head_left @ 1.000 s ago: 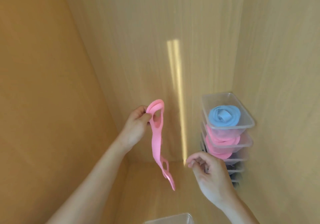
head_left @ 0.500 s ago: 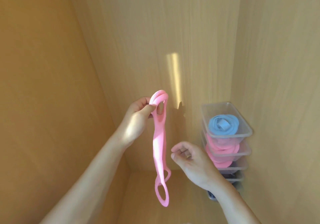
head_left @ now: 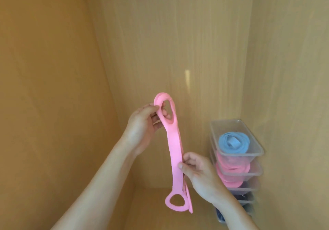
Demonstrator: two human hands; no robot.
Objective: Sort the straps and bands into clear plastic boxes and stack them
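A long pink strap [head_left: 175,149] with an oval loop at each end hangs upright in front of me. My left hand [head_left: 144,124] pinches its top loop. My right hand [head_left: 197,172] pinches the strap lower down, thumb on the front, just above the bottom loop. To the right, several clear plastic boxes [head_left: 256,149] stand stacked in the back right corner. The top box holds a rolled blue band [head_left: 233,141]; the boxes under it hold pink bands [head_left: 231,169], and the lowest hold dark ones, partly hidden behind my right forearm.
I am looking into a wooden cabinet: a left wall [head_left: 53,105], a back wall [head_left: 178,43] and a right wall [head_left: 293,69] close in the space. The cabinet floor [head_left: 151,212] shows below the strap.
My right hand moved left and took hold of the strap's lower part. The strap now hangs straighter and higher. The view tilted up, so the box at the bottom edge left the picture.
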